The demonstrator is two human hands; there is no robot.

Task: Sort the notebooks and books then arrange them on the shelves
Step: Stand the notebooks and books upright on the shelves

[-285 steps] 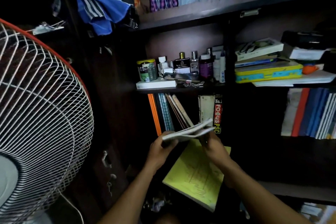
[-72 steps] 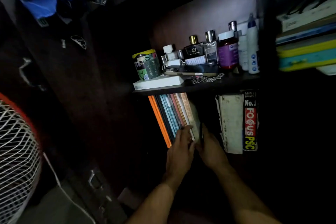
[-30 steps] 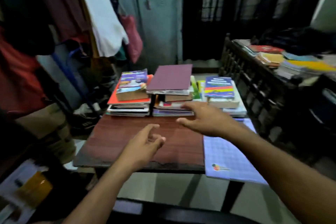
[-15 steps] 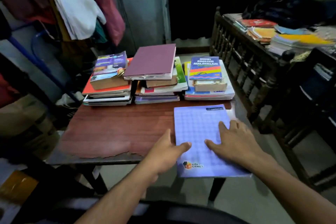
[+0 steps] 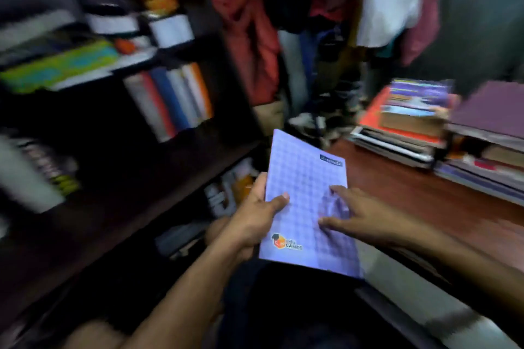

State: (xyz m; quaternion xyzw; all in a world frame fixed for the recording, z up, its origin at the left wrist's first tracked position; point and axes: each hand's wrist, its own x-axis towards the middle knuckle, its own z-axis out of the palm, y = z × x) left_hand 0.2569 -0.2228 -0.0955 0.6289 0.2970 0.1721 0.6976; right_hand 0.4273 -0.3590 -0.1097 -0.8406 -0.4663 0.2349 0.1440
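A thin purple checked notebook is held in the air between the dark shelves on the left and the brown table on the right. My left hand grips its left edge, thumb on the cover and fingers underneath. My right hand lies flat on the cover with fingers spread. Upright books stand in a shelf compartment at the upper left. Stacks of books sit on the table at the right. The view is blurred by motion.
Flat books and white boxes fill the upper shelf. Clothes hang behind, between shelves and table. More papers and objects lie low on the floor below the shelf edge. A purple-covered book tops the far right stack.
The notebook has been lifted off the table's front edge, with my left hand now gripping it. The view has swung left from the table toward the shelves.
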